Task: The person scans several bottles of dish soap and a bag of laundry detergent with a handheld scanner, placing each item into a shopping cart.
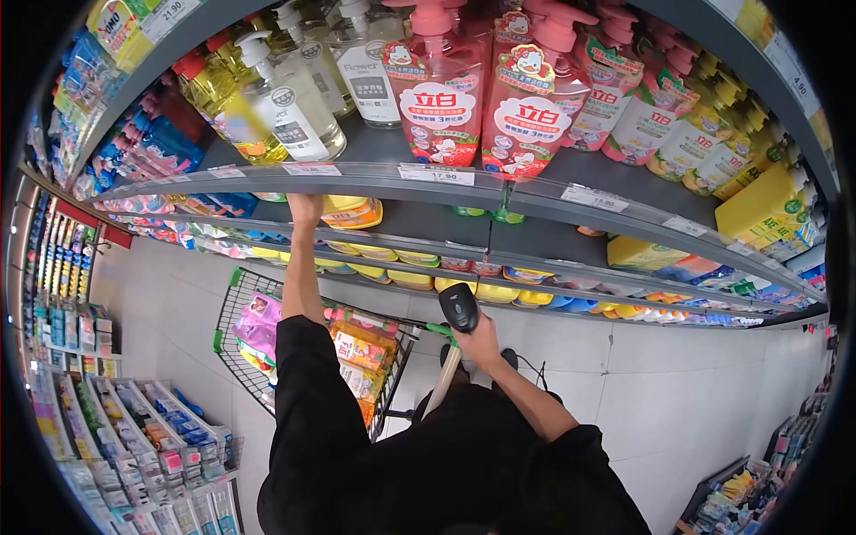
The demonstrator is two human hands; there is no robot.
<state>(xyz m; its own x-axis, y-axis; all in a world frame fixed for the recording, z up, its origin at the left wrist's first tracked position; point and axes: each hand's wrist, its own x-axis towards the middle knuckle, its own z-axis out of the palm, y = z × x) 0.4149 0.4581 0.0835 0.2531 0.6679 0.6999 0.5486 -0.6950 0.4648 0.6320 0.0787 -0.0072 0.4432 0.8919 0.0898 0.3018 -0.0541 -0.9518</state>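
My left hand [306, 209] reaches in beneath the upper shelf, its fingers hidden behind the shelf edge [357, 174]. Just to its right, on the shelf below, is a yellow and orange package [350, 212]. Whatever the hidden fingers touch does not show. My right hand [481, 341] is wrapped round a black handheld barcode scanner [459, 308], held up in front of me beside the shopping cart's handle [443, 381]. In the cart [234, 343] lie a pink package [257, 323] and several bottles of orange liquid [361, 348].
Pump bottles of red liquid [441, 111] and clear pump bottles [294, 111] line the upper shelf above price tags [437, 175]. Yellow packs [765, 209] stand at the right end. Lower left is another display rack [134, 437]; a low bin [727, 495] sits lower right.
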